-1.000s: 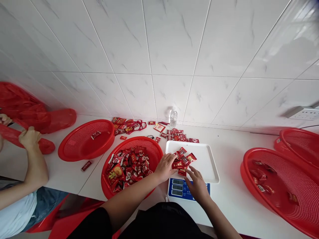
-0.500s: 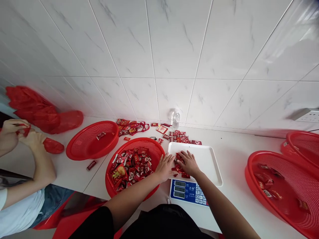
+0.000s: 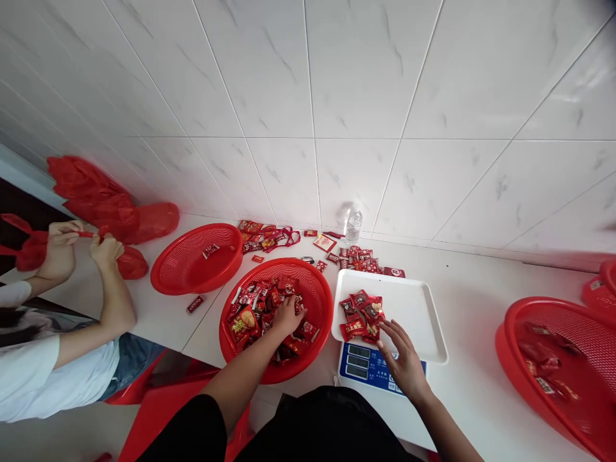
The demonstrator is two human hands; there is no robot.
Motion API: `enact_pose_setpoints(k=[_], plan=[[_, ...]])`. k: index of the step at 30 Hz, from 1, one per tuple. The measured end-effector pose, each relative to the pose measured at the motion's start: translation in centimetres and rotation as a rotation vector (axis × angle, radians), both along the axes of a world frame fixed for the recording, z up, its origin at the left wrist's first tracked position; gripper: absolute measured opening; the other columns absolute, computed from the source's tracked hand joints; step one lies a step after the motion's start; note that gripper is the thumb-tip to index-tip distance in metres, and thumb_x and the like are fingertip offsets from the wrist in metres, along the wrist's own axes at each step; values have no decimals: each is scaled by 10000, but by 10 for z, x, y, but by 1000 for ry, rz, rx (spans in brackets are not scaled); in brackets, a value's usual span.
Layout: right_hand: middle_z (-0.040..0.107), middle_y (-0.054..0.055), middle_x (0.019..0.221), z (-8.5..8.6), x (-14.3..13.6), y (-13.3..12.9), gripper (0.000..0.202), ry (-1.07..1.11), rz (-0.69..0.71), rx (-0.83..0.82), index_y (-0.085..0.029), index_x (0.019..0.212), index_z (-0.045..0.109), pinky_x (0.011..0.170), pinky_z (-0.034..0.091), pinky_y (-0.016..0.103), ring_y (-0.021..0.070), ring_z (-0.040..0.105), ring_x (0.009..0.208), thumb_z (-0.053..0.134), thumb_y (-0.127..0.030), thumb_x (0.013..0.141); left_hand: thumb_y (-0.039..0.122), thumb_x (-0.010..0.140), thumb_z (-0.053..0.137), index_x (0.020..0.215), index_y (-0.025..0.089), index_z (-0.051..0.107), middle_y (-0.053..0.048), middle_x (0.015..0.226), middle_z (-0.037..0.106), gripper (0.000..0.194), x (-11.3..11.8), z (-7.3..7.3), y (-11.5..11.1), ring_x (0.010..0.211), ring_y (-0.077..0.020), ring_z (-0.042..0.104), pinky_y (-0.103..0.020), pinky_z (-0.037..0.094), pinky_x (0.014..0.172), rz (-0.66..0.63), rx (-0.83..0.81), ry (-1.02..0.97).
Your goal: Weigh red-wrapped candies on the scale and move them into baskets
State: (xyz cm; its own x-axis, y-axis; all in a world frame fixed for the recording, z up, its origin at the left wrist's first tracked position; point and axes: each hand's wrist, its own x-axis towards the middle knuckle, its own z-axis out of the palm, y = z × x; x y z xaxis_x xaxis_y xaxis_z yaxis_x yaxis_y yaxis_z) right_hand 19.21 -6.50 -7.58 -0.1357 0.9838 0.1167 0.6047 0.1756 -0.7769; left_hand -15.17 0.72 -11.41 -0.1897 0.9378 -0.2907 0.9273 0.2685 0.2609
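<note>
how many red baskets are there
4: the left basket, the middle basket with the left hand in it, the right basket past the scale, the rear basket behind that, partly cut off. More may be hidden.

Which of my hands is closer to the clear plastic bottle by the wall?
Your right, I'd judge: it is at the white tray's near edge, while your left is down in the candy-filled red basket.

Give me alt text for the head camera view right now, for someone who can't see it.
A person's left hand reaches into a red basket of wrapped sweets, while the right hand is beside more sweets on a white scale tray. A co-worker sits at left.
</note>
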Motion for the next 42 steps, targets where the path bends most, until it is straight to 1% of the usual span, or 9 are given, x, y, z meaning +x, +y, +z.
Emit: enact_pose_setpoints(k=[3, 6, 11, 16, 22, 27, 33, 37, 42], plan=[[490, 58, 1334, 4, 0, -12, 419, 13, -11, -44, -280, 1248, 501, 993, 431, 476, 265, 355, 1299, 461, -452, 868, 576, 812, 421, 1317, 176, 391, -163, 1387, 405, 644, 4, 3, 12, 1253, -315, 391, -398, 331, 960, 56, -34, 58], [488, 51, 1335, 10, -1, -17, 411, 12, -10, -68, -294, 1243, 504, 998, 427, 471, 262, 388, 1277, 461, -457, 868, 467, 829, 449, 1240, 176, 479, -156, 1310, 485, 504, 6, 4, 21, 1197, -307, 444, -406, 354, 925, 61, -26, 114], [522, 46, 1297, 19, -5, -17, 387, 21, 0, -103, -302, 1213, 530, 951, 477, 419, 247, 456, 1223, 456, -464, 869, 330, 777, 540, 1095, 194, 591, -116, 1200, 563, 349, 8, 7, 21, 1090, -264, 522, -363, 387, 887, -58, -17, 77], [535, 38, 1284, 19, -6, -18, 380, 30, 21, -102, -312, 1208, 535, 961, 471, 403, 234, 478, 1206, 465, -459, 866, 445, 772, 551, 903, 227, 671, -54, 1025, 637, 280, 11, 11, 16, 978, -211, 571, -294, 407, 857, -212, -12, -21], [543, 47, 1278, 17, -5, -17, 384, 16, 25, -111, -311, 1202, 547, 936, 493, 409, 249, 495, 1192, 468, -466, 860, 327, 815, 488, 1134, 170, 578, -144, 1265, 506, 366, -12, 9, 25, 1214, -301, 408, -427, 332, 974, -35, 111, 120], [550, 45, 1275, 18, -5, -16, 380, 8, 19, -117, -308, 1188, 560, 925, 503, 404, 250, 504, 1185, 470, -471, 857, 320, 738, 585, 1247, 277, 500, -65, 1492, 250, 517, -26, 3, 33, 1380, -330, 111, -513, 133, 1080, -111, 22, 120], [539, 47, 1288, 20, -7, -18, 388, 21, 28, -151, -301, 1198, 551, 913, 509, 387, 244, 503, 1186, 464, -472, 860, 260, 744, 562, 1273, 294, 471, -99, 1390, 411, 538, -22, 4, 31, 1328, -324, 273, -541, 64, 1081, -210, -29, 76], [530, 50, 1298, 22, -10, -19, 387, 46, 41, -171, -297, 1202, 548, 886, 525, 365, 242, 495, 1196, 456, -466, 866, 210, 764, 528, 1213, 265, 526, -110, 1227, 536, 453, -13, 7, 23, 1232, -302, 409, -468, 193, 1066, -218, 0, 41], [540, 55, 1287, 22, -12, -20, 377, 61, 41, -152, -301, 1187, 563, 865, 535, 379, 253, 515, 1175, 457, -463, 864, 147, 735, 548, 1150, 214, 553, -134, 1171, 555, 420, -7, 8, 23, 1035, -293, 552, -392, 432, 846, -123, 18, -22]])
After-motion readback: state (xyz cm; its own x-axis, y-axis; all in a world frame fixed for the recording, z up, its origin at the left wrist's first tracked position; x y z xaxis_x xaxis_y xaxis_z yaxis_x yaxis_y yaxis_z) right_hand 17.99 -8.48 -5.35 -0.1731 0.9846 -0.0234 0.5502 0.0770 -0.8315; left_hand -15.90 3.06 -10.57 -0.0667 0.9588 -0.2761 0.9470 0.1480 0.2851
